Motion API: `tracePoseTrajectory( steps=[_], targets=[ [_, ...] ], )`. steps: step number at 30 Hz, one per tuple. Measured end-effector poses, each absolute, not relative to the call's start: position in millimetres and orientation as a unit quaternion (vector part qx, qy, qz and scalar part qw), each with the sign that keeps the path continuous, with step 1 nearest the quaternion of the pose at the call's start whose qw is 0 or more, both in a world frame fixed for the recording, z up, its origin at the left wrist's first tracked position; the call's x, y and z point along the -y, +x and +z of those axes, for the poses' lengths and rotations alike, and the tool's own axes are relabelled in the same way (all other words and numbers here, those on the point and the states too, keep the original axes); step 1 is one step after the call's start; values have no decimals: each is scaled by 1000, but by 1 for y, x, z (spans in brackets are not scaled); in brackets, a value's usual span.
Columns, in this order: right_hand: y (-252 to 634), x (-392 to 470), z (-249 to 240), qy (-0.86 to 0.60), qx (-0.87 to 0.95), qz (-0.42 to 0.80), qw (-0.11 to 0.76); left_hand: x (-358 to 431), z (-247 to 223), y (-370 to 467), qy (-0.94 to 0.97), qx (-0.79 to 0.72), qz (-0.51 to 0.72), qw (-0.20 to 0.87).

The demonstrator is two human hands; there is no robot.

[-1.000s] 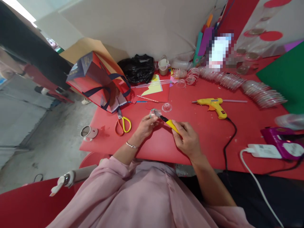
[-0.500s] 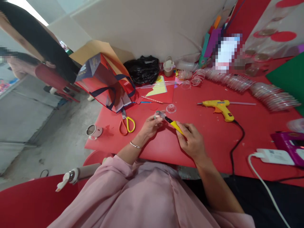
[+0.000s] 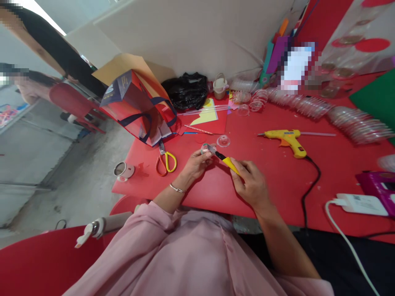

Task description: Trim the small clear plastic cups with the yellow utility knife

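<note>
Over the red table, my left hand [image 3: 197, 162] is closed around a small clear plastic cup or lid [image 3: 205, 149] with a greenish rim. My right hand [image 3: 251, 183] grips a yellow utility knife [image 3: 231, 165]. Its blade tip meets the clear piece beside my left fingers; whether it has cut in cannot be seen. Just beyond the blade, another clear dome-shaped lid [image 3: 223, 141] lies on the table. A yellow hot glue gun [image 3: 288, 139] with a glue stick in it rests to the right. Scissors [image 3: 166, 161] with one red and one yellow handle lie left of my hands.
A paper bag [image 3: 129, 98] and a black plastic bag [image 3: 187, 90] stand at the back. Stacked clear lids [image 3: 359, 123] run along the rear right. A mug [image 3: 122, 170] sits near the left edge. A white power bank [image 3: 364, 203] with a cable lies right. Two people are at far left.
The view has shifted slightly. Both hands keep their hold, and the knife blade stays against the clear piece with hardly any visible movement.
</note>
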State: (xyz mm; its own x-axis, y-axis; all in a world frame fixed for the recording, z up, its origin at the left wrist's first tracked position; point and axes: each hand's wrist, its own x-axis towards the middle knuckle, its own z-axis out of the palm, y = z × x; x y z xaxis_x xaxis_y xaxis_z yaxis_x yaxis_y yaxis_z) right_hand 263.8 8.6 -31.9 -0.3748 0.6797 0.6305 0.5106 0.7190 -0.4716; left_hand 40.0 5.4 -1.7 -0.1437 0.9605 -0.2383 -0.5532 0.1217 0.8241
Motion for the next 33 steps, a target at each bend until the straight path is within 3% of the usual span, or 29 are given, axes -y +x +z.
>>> tracePoseTrajectory(
  steps=[23, 33],
  targets=[
    [265, -8, -31, -369, 823, 107, 419, -4, -4, 41, 223, -430, 631, 606],
    [267, -8, -25, -364, 824, 121, 416, 0, 0, 39, 244, -398, 589, 660]
  ],
)
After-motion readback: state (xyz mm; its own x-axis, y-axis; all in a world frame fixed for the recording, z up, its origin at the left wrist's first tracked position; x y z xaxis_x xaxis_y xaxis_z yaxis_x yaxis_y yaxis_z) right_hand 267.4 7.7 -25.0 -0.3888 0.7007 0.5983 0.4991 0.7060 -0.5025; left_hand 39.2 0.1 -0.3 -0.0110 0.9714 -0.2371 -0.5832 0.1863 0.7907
